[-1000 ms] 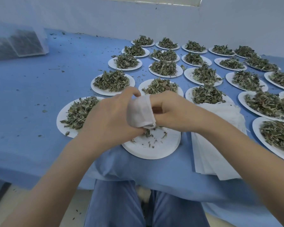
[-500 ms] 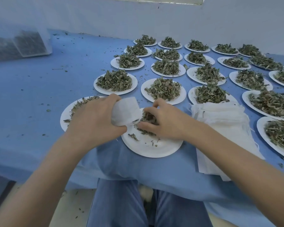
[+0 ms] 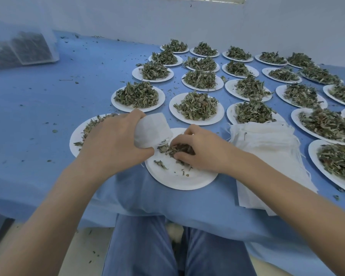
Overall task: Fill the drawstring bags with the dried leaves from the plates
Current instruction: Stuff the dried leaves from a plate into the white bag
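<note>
While the left hand [image 3: 116,144] grips a small white bag [image 3: 152,130] from behind, the bag lies tilted, its long axis slanting from upper left to lower right, its mouth pointing down toward the near plate [image 3: 179,179]. The right hand [image 3: 202,151], fingers curled together, pinches a clump of dried leaves [image 3: 174,149] on that plate, just beside the bag's mouth. A stack of empty bags [image 3: 267,144] lies right of the hands.
</note>
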Tool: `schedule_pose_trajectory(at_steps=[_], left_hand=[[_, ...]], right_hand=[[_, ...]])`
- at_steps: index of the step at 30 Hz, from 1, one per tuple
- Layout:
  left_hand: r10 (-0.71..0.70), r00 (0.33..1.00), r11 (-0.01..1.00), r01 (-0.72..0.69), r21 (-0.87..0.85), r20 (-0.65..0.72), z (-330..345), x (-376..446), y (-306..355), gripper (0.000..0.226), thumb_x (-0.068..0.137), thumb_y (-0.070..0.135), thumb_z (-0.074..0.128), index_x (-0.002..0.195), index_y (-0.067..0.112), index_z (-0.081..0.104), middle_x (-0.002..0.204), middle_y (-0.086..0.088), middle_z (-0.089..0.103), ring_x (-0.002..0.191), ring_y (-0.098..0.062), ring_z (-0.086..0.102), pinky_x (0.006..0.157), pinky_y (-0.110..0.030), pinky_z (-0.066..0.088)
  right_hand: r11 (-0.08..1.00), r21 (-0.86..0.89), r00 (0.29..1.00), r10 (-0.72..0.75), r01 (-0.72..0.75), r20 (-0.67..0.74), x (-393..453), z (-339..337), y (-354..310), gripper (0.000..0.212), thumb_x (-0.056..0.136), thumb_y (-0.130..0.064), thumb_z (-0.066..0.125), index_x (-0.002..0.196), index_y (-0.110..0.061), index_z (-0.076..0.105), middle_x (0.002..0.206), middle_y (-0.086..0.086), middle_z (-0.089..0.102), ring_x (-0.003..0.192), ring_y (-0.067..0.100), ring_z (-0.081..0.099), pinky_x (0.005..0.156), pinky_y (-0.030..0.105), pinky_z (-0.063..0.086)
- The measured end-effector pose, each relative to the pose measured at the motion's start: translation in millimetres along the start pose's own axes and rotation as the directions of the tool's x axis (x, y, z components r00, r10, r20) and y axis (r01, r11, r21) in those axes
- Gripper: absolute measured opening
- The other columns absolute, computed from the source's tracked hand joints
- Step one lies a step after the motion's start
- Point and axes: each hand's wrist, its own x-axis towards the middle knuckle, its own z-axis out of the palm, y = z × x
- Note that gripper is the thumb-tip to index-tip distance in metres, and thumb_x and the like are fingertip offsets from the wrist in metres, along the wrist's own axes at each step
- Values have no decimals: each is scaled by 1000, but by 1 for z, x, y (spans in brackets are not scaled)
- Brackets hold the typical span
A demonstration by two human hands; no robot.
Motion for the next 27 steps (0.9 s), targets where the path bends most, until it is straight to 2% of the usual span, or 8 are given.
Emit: schedule_pose_trajectory(at_steps=[6, 11, 14, 18, 20, 23, 25, 27], left_hand=[[-9, 998, 1000, 8, 10, 57, 2, -3, -3, 47, 61, 35, 66, 105, 28, 51, 90, 6, 59, 88, -22, 53, 75, -39, 47], [15, 995, 998, -21, 62, 102, 4, -4, 0, 49, 59, 43, 62, 104, 30, 48, 86, 8, 55, 85, -22, 53, 70, -34, 45], [22, 996, 998, -27, 65, 87, 6, -2, 6, 55, 57, 46, 61, 107, 34, 42, 83, 12, 49, 83, -21, 52, 63, -30, 38], [54, 996, 998, -52, -26, 76, 9, -2, 13, 54, 55, 49, 62, 103, 36, 40, 72, 14, 48, 74, -18, 51, 55, -29, 34], [68, 995, 995, -63, -72, 69, 10, -3, 14, 49, 56, 47, 63, 98, 35, 42, 70, 15, 50, 70, -15, 51, 53, -28, 36], [64, 996, 983, -51, -176, 69, 10, -4, 17, 41, 56, 45, 63, 93, 39, 48, 69, 12, 56, 68, -4, 54, 57, -28, 46], [64, 996, 970, -46, -239, 66, 9, -4, 18, 37, 56, 45, 63, 88, 53, 46, 70, 14, 59, 69, 1, 55, 55, -21, 46], [60, 996, 952, -37, -304, 64, 8, -3, 17, 39, 59, 41, 67, 87, 58, 47, 75, 20, 61, 74, 5, 55, 61, -18, 45]], right_hand=[[999, 19, 994, -33, 36, -109, -8, -1, 1, 28, 93, -24, 55, 119, -16, 64, 113, 7, 60, 105, 19, 55, 88, 22, 35], [991, 61, 971, -99, 115, -220, -18, -39, -1, 21, 90, -22, 61, 108, -17, 71, 97, 8, 67, 88, 16, 58, 79, 23, 40], [977, 16, 948, -201, 211, -248, -18, -53, -9, 18, 88, -21, 63, 103, -17, 73, 94, 8, 68, 87, 16, 58, 78, 27, 40], [945, -63, 911, -325, 320, -254, -14, -54, -19, 14, 85, -13, 66, 95, -11, 76, 93, 8, 68, 81, 15, 58, 78, 31, 43], [932, -5, 877, -343, 362, -338, -12, -52, -22, 14, 81, -9, 69, 93, -11, 76, 89, 6, 71, 72, 7, 54, 71, 22, 43], [904, 146, 844, -303, 401, -443, -11, -49, -25, 22, 78, -6, 71, 99, -13, 74, 91, 1, 72, 77, -2, 53, 68, 8, 41], [890, 205, 858, -296, 408, -419, -10, -50, -26, 29, 79, -2, 69, 106, -13, 72, 97, -2, 72, 78, 0, 57, 73, 9, 44], [886, 237, 893, -316, 399, -321, -11, -53, -26, 35, 82, 0, 66, 113, -15, 69, 109, -4, 69, 90, 7, 63, 84, 16, 47]])
